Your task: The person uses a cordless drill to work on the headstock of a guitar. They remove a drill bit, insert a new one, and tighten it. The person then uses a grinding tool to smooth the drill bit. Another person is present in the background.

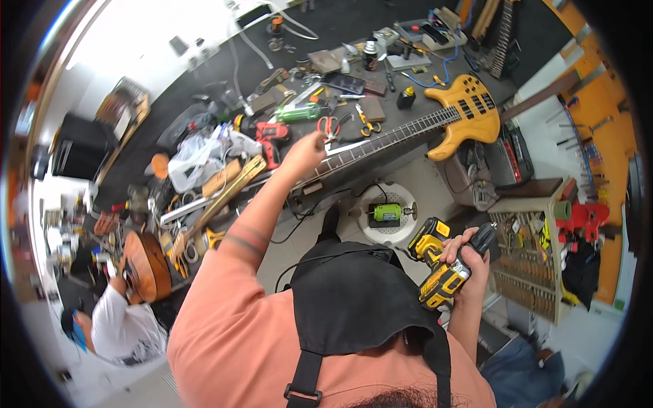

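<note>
My right hand [469, 262] is wrapped round a yellow and black cordless drill [441, 282], held at the right of my apron with its chuck pointing away to the upper right. My left hand [309, 153] reaches over the bench by the neck of a natural-wood electric bass guitar [445, 146]; its fingers are blurred and partly hidden, so what they hold, if anything, does not show. Just beyond that hand lie red-handled scissors [328, 127]. A red power tool [272, 136] sits to its left, and yellow-handled scissors [368, 121] lie farther right.
The dark bench [422, 109] is cluttered with tools, plastic bags [201, 160] and a green bottle [298, 112]. A green motor tool [386, 213] rests on a white stool [398, 234]. A tool rack [524, 262] stands at right. Another person [126, 319] is at far left beside an acoustic guitar [146, 267].
</note>
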`<state>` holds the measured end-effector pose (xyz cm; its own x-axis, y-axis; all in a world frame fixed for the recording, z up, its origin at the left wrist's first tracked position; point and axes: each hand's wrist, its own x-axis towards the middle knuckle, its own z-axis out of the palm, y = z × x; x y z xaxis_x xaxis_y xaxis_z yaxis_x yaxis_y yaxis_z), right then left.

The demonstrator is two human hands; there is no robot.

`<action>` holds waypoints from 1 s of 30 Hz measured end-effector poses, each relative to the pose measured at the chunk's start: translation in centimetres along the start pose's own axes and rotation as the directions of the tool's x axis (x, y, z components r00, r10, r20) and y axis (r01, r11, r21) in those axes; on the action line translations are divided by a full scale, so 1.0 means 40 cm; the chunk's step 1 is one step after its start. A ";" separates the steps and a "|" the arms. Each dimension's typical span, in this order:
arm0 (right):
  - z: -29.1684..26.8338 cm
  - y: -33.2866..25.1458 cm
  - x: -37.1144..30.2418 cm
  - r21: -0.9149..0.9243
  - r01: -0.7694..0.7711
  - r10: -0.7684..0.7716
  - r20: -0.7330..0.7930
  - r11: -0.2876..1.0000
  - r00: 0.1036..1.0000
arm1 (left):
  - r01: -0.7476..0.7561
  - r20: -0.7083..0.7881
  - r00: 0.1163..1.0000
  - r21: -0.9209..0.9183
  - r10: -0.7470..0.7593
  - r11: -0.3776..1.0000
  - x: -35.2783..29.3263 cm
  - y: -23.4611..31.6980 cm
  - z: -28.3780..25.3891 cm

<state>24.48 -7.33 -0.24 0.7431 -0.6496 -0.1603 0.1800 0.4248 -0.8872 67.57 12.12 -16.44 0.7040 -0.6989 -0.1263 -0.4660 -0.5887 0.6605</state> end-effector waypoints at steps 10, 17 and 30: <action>0.263 0.015 0.051 -0.179 -0.285 0.205 -0.363 0.942 0.909 | -0.128 0.263 0.964 0.584 -0.037 0.801 0.416 -0.005 0.217; 0.316 -0.001 0.045 -0.250 -0.294 0.204 -0.329 0.923 0.922 | -0.300 0.242 0.949 0.507 0.201 0.808 0.425 -0.052 0.189; 0.209 -0.058 -0.100 -0.175 -0.321 0.314 -0.067 0.931 0.947 | 0.649 0.634 0.760 -0.725 -0.145 0.230 -0.426 0.025 -0.089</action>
<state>26.46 -0.44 6.09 0.7171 -0.5243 -0.4592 -0.1836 0.4935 -0.8501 57.01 24.88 -10.99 0.2625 -0.7034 -0.6606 0.7386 -0.2940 0.6066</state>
